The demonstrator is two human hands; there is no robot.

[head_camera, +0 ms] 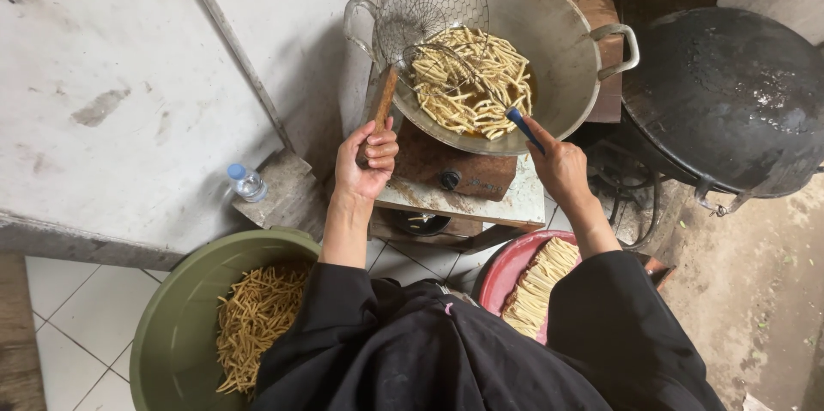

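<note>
Clenching the skimmer handle [380,106], left grip [367,158]; right grip [558,166] grasping blue utensil [524,129] over wok [562,42].

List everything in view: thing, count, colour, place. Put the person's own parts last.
wok: one, grey metal, on the stove at top centre
dough sticks in wok: many, pale yellow, in oil
wire skimmer: one, metal mesh with wooden handle, resting over the wok's left rim
blue-handled utensil: one, at the wok's near edge
stove: one, rusty brown, under the wok
black wok: one, right
green basin: one, lower left, holding fried sticks
red basin: one, lower centre, holding pale sticks
water bottle: one, clear with blue cap, left
left hand: grips the skimmer handle
right hand: holds the blue-handled utensil
</note>
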